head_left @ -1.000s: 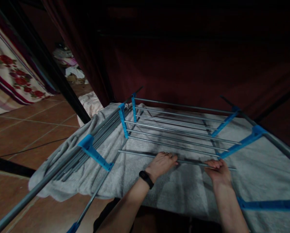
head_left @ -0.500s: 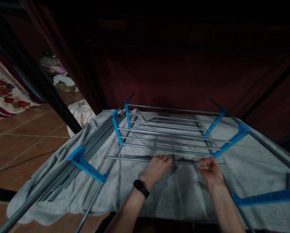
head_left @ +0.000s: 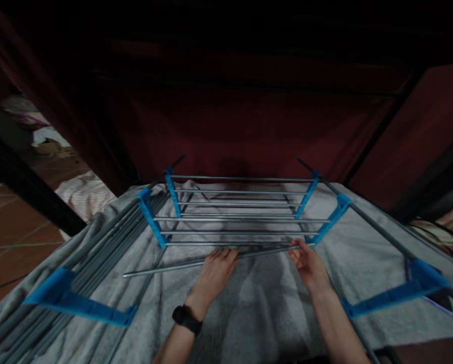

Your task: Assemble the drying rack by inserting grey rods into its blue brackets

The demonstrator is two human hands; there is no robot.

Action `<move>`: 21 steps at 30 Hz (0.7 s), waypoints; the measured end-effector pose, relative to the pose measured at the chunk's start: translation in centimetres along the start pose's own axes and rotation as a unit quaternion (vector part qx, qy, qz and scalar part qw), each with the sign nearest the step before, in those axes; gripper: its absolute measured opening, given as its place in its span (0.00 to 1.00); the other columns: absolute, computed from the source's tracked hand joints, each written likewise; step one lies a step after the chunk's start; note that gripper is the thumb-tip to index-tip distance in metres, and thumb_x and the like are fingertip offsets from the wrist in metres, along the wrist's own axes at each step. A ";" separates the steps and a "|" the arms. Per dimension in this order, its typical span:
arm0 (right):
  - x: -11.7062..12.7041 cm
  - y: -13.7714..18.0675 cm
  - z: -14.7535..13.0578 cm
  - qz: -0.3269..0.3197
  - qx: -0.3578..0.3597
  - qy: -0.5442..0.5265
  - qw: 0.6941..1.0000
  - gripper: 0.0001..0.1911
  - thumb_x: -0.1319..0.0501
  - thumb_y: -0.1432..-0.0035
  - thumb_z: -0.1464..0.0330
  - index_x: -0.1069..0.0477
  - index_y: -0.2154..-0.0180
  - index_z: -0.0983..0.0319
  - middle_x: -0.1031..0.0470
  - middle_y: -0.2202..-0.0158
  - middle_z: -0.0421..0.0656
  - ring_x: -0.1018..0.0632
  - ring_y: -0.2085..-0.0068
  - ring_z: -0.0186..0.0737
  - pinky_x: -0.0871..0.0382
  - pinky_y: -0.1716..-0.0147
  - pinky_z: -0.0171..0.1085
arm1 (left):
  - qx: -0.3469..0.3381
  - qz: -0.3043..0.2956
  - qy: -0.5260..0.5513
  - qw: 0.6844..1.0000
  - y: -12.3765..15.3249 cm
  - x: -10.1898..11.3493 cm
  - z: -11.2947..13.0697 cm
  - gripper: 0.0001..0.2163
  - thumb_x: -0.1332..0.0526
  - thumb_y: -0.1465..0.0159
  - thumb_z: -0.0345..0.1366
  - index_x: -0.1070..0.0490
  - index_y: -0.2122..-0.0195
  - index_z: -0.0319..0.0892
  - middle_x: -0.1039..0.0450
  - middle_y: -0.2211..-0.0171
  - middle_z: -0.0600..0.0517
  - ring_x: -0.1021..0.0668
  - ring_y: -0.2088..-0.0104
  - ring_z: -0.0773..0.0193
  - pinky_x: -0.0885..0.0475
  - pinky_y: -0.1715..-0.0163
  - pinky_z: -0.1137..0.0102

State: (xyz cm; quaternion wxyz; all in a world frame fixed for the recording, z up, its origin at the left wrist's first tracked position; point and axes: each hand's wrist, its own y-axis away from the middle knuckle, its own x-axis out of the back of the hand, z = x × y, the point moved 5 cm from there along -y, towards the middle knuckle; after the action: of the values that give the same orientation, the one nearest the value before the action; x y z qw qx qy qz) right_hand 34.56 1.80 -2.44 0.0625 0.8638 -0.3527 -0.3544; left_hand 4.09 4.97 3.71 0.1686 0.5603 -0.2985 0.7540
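While left hand [head_left: 219, 264] grips a loose rod [head_left: 165, 268] just nearside of the rack [head_left: 241, 220], right hand [head_left: 307, 263] pinches its end, apparently aligning it; next likely needs squaring to the rack.

Dark red backdrop [head_left: 218, 131] dimly lit here, tiled floor [head_left: 14, 217] glimpsed over at left, crossed by a black post [head_left: 33, 188]

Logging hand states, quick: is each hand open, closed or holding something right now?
Left hand: closed over the metal rod, holding it.
Right hand: fingers at the same rod's right end, seemingly pinching it.
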 end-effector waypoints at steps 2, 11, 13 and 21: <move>-0.2 0.3 -0.4 0.010 0.014 -0.008 1.000 0.11 0.22 0.49 0.69 0.22 0.67 0.59 0.15 0.69 0.38 0.16 0.69 0.34 0.17 0.68 0.31 | -0.010 0.023 -0.010 1.000 0.0 0.1 -0.1 0.06 0.38 0.22 0.34 0.23 0.48 0.46 0.15 0.54 0.50 0.14 0.53 0.54 0.22 0.50 0.60; -1.5 0.9 -2.4 -0.066 0.085 -0.049 0.993 0.17 0.20 0.53 0.61 0.18 0.62 0.59 0.14 0.66 0.39 0.15 0.65 0.36 0.15 0.64 0.34 | -0.058 0.192 -0.032 0.979 0.0 1.7 -0.5 0.07 0.40 0.22 0.31 0.22 0.50 0.46 0.16 0.60 0.51 0.15 0.60 0.55 0.22 0.54 0.60; -1.7 1.1 -2.7 -0.066 0.104 -0.048 0.991 0.18 0.19 0.53 0.61 0.18 0.62 0.59 0.14 0.64 0.39 0.15 0.65 0.35 0.15 0.64 0.34 | -0.071 0.214 -0.041 0.973 0.1 2.0 -0.4 0.07 0.40 0.22 0.31 0.23 0.50 0.45 0.16 0.60 0.51 0.15 0.61 0.55 0.22 0.54 0.60; -0.2 0.6 -3.7 0.016 0.136 -0.084 0.987 0.21 0.16 0.54 0.61 0.26 0.68 0.59 0.21 0.75 0.32 0.21 0.74 0.29 0.20 0.69 0.28 | -0.059 0.207 -0.053 0.975 0.0 2.1 -1.7 0.11 0.42 0.24 0.27 0.22 0.49 0.46 0.16 0.59 0.50 0.16 0.59 0.55 0.24 0.54 0.60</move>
State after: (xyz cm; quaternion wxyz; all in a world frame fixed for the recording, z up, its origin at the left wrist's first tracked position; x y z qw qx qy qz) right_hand 36.57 0.94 0.61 -0.0797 0.8254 -0.4158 -0.3735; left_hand 2.12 5.87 5.35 0.0253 0.5144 -0.4607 0.7228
